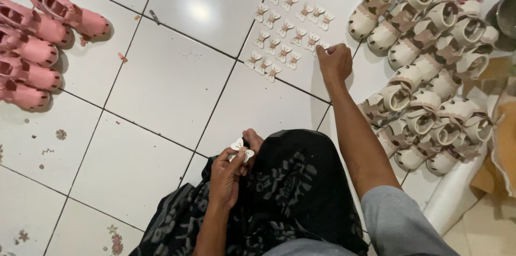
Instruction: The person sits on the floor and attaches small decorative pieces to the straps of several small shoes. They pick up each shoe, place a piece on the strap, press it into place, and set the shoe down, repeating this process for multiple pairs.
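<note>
My left hand (pixel 228 172) rests near my knee and holds a small white bow-shaped piece (pixel 241 149) between its fingertips. My right hand (pixel 334 62) reaches out over the white tiled floor, its fingers pinched on another bow piece (pixel 324 45) at the right edge of the laid-out bows. Several small white and tan bow pieces (pixel 284 29) lie in rows on the tile just left of that hand.
Several cream baby shoes (pixel 430 73) are piled at the right. Several pink baby shoes (pixel 37 41) are lined up at the far left. My dark patterned cloth (pixel 285 191) covers my lap. Tan material (pixel 500 143) lies at the right edge.
</note>
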`<state>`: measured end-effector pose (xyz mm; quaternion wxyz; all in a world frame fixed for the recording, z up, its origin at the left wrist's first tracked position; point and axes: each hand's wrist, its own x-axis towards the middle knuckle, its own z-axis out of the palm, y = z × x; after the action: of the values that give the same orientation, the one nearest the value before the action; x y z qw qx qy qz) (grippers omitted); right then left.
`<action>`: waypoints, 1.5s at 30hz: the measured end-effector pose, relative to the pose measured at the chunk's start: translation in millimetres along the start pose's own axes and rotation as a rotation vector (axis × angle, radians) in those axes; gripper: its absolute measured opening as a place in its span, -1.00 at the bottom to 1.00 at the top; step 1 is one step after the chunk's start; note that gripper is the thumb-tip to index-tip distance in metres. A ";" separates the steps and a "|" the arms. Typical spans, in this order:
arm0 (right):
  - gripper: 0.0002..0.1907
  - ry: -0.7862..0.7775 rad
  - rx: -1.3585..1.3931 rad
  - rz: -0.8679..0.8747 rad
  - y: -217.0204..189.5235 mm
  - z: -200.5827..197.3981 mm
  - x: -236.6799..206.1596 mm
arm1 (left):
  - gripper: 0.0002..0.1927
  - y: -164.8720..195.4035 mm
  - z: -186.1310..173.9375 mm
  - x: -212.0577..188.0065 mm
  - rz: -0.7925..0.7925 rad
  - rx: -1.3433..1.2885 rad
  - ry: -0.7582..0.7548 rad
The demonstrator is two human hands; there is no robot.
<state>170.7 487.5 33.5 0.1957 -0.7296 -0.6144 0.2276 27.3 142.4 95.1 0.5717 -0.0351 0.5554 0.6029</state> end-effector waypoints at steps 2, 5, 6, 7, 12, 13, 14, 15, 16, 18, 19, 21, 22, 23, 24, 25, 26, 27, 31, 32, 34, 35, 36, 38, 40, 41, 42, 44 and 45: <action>-0.62 0.028 0.034 -0.042 -2.5 4.8 1.8 | -0.89 -3.9 -7.2 2.0 -0.021 -0.007 0.030; -0.66 -0.023 0.027 -0.030 -3.5 5.6 2.8 | -0.89 -10.3 -9.8 3.2 -0.017 -0.026 0.016; -0.67 -0.035 0.079 -0.033 -2.3 4.8 2.5 | -0.88 -11.6 -9.4 3.1 -0.018 -0.015 0.012; -0.67 -0.047 0.131 -0.039 -0.5 3.3 2.0 | -0.88 -12.6 -8.3 2.7 -0.017 -0.005 0.007; -0.53 -0.071 0.267 -0.020 12.8 -9.3 -3.2 | -0.85 -9.7 -3.9 -4.9 0.002 0.000 -0.017; -0.48 -0.091 0.257 -0.054 15.7 -12.2 -3.6 | -0.84 -8.9 -2.8 -6.2 0.011 0.010 -0.018; -0.41 -0.110 0.248 -0.083 18.7 -14.6 -4.5 | -0.83 -8.1 -2.5 -8.5 0.018 0.023 -0.018; -0.44 -0.093 0.182 -0.256 21.9 -16.9 -5.3 | -0.83 -7.7 -3.0 -11.9 0.019 0.023 -0.021; -0.47 -0.074 0.114 -0.427 24.7 -18.8 -5.5 | -0.83 -7.5 -3.4 -14.4 0.020 0.024 -0.027; -0.54 -0.087 -0.036 -0.647 28.3 -21.2 -4.8 | -0.83 -7.3 -5.5 -16.9 0.019 0.026 -0.029; -0.57 -0.125 -0.117 -0.696 29.6 -21.9 -4.3 | -0.84 -8.0 -7.5 -18.8 0.013 0.026 -0.019; -0.67 -0.151 -0.224 -0.800 29.6 -22.5 -0.1 | -0.84 -8.9 -12.7 -20.1 0.015 0.027 -0.004; -0.73 -0.140 -0.251 -0.854 29.6 -23.6 3.3 | -0.84 -9.9 -15.5 -20.3 0.020 0.030 0.002; -0.78 -0.125 -0.276 -0.907 28.9 -24.7 7.8 | -0.85 -10.1 -18.0 -18.9 0.027 0.034 0.005; -0.81 -0.117 -0.313 -0.979 29.1 -26.8 13.0 | -0.85 -11.4 -20.3 -18.3 0.027 0.017 0.006; -0.83 -0.108 -0.348 -1.053 27.3 -29.5 20.1 | -0.85 -12.0 -22.0 -16.2 0.028 0.001 0.007; -0.83 -0.097 -0.385 -1.124 27.0 -32.1 24.9 | -0.86 -12.9 -23.2 -14.9 0.027 -0.015 0.006; -0.83 -0.126 -0.393 -1.074 29.5 -34.5 26.6 | -0.85 -13.8 -24.3 -14.6 0.024 -0.012 0.007; -0.79 -0.332 -0.062 -0.638 35.2 -37.1 21.4 | -0.82 -15.7 -22.3 -8.6 0.022 0.007 0.004; -0.76 -0.414 0.105 -0.458 36.2 -37.0 12.7 | -0.82 -16.2 -21.2 -8.6 0.015 0.012 0.008; -0.74 -0.576 0.291 -0.232 34.6 -33.3 -13.0 | -0.82 -16.5 -17.7 -6.5 0.022 -0.008 -0.026; -0.72 -0.649 0.385 -0.119 31.2 -32.9 -25.5 | -0.82 -15.9 -15.1 -3.8 0.031 -0.018 -0.047; -0.73 -0.678 0.464 -0.089 28.7 -35.7 -39.5 | -0.82 -15.4 -13.3 -3.4 0.042 0.003 -0.055; -0.75 -0.740 0.622 -0.035 20.9 -44.0 -68.0 | -0.81 -13.2 -9.4 -2.8 0.070 0.040 -0.067; -0.77 -0.789 0.684 -0.007 12.4 -58.4 -94.8 | -0.80 -10.2 -5.8 -4.6 0.101 0.043 -0.080; -0.78 -0.814 0.714 0.011 9.9 -67.2 -109.8 | -0.79 -9.3 -4.1 -7.6 0.113 0.045 -0.085; -0.79 -0.854 0.695 -0.056 6.6 -75.4 -124.5 | -0.79 -8.1 -1.6 -9.7 0.126 0.055 -0.082; -0.82 -0.926 0.661 -0.190 1.6 -92.7 -154.0 | -0.79 -6.8 1.8 -17.4 0.150 0.080 -0.079; -0.82 -0.996 0.709 -0.215 -1.1 -99.6 -166.6 | -0.80 -6.9 3.1 -22.0 0.169 0.105 -0.088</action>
<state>203.3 322.9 131.1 0.1379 -0.3604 -0.5890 0.7101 41.7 128.4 106.9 0.5437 0.0683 0.5615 0.6201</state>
